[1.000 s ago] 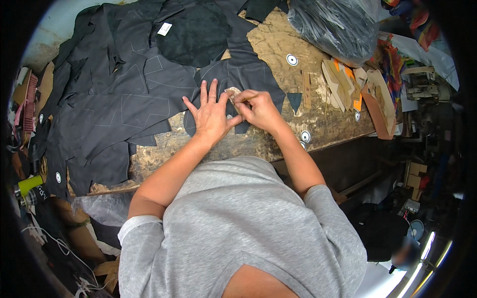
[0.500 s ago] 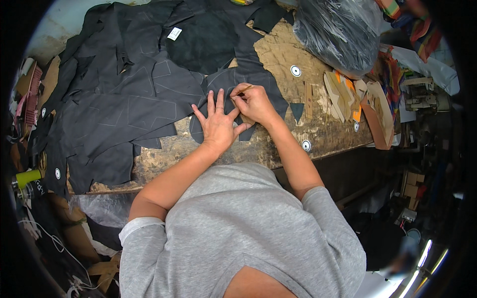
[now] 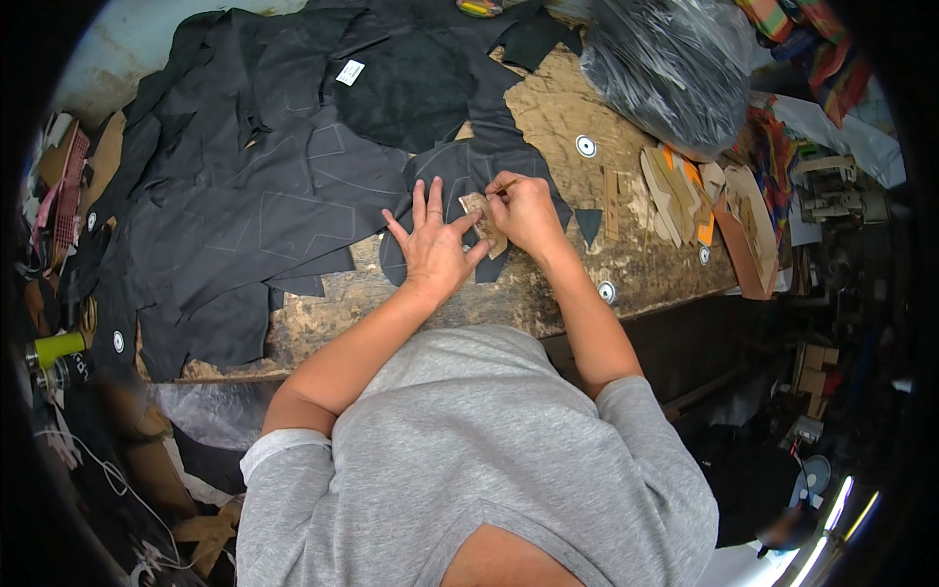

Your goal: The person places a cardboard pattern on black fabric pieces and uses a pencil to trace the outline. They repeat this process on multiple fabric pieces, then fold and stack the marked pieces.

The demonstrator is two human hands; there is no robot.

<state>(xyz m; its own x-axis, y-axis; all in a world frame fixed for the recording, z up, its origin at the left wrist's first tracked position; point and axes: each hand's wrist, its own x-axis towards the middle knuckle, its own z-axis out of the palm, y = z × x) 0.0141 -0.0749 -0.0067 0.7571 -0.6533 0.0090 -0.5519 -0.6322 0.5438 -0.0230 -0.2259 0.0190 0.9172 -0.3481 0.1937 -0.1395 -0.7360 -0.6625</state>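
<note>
Operator: Since the earlier frame the right hand (image 3: 528,215) has shifted rightward, and I now see more of the small brown piece (image 3: 497,238) between the two hands.

Partner: What are the fingers doing?

Operator: On my feed, the right hand's fingers pinch a slim stick-like tool (image 3: 507,186); I can't make out whether its lower end touches anything. The left hand (image 3: 437,256) is spread wide and grasps nothing, its thumb and forefinger resting on the brown piece.

Partner: Where exactly does that piece lie?

Operator: Flat on a dark sheet (image 3: 445,164), which lies on the worn wooden counter (image 3: 328,328).

Partner: And around it?

Operator: To the left I see overlapping dark material (image 3: 225,230) with pale lines drawn on it. To the right, a small dark triangle (image 3: 589,224) lies on the wood, with a group of cut pieces (image 3: 662,201), brown and orange, beyond it. Farther up, I see a bulging dark plastic bag (image 3: 670,73).
</note>
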